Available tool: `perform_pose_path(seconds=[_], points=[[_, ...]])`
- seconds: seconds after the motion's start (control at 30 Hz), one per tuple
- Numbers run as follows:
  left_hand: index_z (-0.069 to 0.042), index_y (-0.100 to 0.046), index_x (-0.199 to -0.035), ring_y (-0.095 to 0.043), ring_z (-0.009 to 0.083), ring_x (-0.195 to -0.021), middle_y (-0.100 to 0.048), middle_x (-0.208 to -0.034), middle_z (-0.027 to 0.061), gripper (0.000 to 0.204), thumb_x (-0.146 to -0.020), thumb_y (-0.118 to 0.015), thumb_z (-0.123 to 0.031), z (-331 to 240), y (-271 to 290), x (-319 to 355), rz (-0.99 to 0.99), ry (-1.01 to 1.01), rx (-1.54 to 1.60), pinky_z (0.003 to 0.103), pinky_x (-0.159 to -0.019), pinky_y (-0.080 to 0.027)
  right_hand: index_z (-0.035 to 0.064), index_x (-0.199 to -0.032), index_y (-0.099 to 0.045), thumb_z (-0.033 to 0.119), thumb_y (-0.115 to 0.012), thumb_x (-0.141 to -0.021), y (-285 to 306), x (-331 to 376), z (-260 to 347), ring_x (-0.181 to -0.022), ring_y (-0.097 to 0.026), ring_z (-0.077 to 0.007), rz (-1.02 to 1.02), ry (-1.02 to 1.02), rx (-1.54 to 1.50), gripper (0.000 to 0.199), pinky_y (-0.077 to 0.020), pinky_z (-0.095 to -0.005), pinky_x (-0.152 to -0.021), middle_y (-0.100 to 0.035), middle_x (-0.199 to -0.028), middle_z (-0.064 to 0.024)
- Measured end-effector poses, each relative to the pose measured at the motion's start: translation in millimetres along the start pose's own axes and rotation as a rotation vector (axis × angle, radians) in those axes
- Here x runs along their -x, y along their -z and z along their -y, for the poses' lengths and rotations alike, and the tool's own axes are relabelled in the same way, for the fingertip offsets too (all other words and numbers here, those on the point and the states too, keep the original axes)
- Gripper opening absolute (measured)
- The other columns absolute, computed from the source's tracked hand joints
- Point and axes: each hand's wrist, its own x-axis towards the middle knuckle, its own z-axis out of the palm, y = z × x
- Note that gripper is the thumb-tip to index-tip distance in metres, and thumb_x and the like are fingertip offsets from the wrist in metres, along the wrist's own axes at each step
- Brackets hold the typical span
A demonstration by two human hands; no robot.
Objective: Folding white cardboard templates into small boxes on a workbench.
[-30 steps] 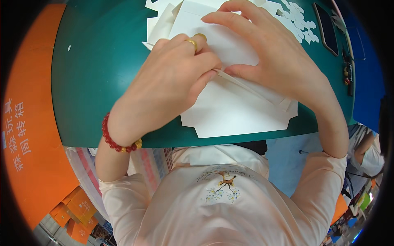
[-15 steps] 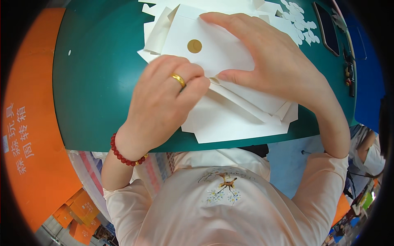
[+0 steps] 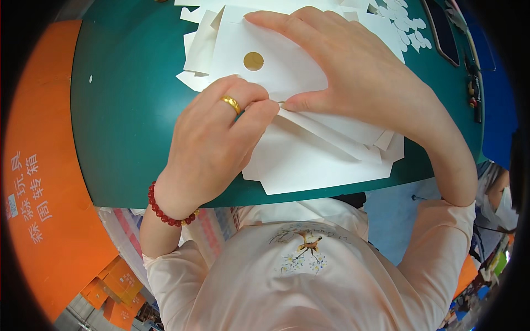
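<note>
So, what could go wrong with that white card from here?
I see three possible risks. The left hand works at the end of a thin white flap, so a hard pinch might crease it. The right hand spreads over the white panel; uneven pressure there could dent it. The small white cut-outs lie loose beyond the right hand, so a sweep that way could scatter them.
</note>
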Motion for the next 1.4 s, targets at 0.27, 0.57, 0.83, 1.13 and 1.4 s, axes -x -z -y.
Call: perform_pose_path(seconds=[0.27,0.57,0.83,1.13,1.4], points=[[-0.007,-0.070,-0.094,-0.065,0.0255,-0.085,-0.067,-0.092,0.0052,0.016,-0.080,-0.075,0.000,-3.3,19.1,-28.8,0.234,0.211,0.024,0.034,-0.070,-0.052,0.0030,-0.157,-0.025,0.046,-0.077,-0.086,11.6,-20.9,-19.7,-0.109,-0.054,-0.0296,0.048,0.033,-0.230,0.098,-0.0453,-0.0346,-0.093,-0.055,-0.124,-0.0215],[-0.006,-0.061,-0.093,-0.061,0.0242,-0.089,-0.062,-0.095,0.0037,0.028,-0.066,-0.068,0.002,5.4,-2.7,0.0,0.047,-0.026,-0.085,0.034,-0.066,-0.053,0.0008,-0.157,-0.024,0.043,-0.076,-0.086,34.7,-65.1,-21.4,-0.106,-0.054,-0.0294,0.736,-0.393,-0.556,0.097,-0.0454,-0.0357,-0.088,-0.055,-0.121,-0.0218],[-0.005,-0.063,-0.096,-0.061,0.0251,-0.089,-0.061,-0.099,0.0036,0.033,-0.066,-0.067,0.008,3.3,3.3,-4.0,0.039,0.078,-0.030,0.035,-0.064,-0.051,0.0017,-0.156,-0.025,0.041,-0.072,-0.090,1.7,-15.6,-13.8,-0.110,-0.054,-0.0322,0.099,0.030,-0.038,0.089,-0.0468,-0.0382,-0.092,-0.055,-0.121,-0.0230],[-0.004,-0.070,-0.095,-0.065,0.0272,-0.087,-0.065,-0.095,0.0070,0.022,-0.077,-0.075,0.007,5.4,15.3,-8.0,0.140,0.191,0.031,0.035,-0.074,-0.054,0.0036,-0.156,-0.029,0.038,-0.069,-0.094,-4.3,-22.8,-1.8,-0.111,-0.055,-0.0324,0.135,-0.052,0.062,0.081,-0.0463,-0.0400,-0.092,-0.054,-0.127,-0.0256],[-0.005,-0.068,-0.096,-0.063,0.0259,-0.087,-0.064,-0.095,0.0058,0.024,-0.074,-0.071,0.006,9.3,13.8,-10.2,0.113,0.220,0.023,0.035,-0.067,-0.052,0.0030,-0.156,-0.029,0.038,-0.071,-0.094,13.8,-73.3,-21.8,-0.110,-0.056,-0.0321,0.477,-0.147,-0.221,0.083,-0.0464,-0.0405,-0.092,-0.055,-0.125,-0.0275]])
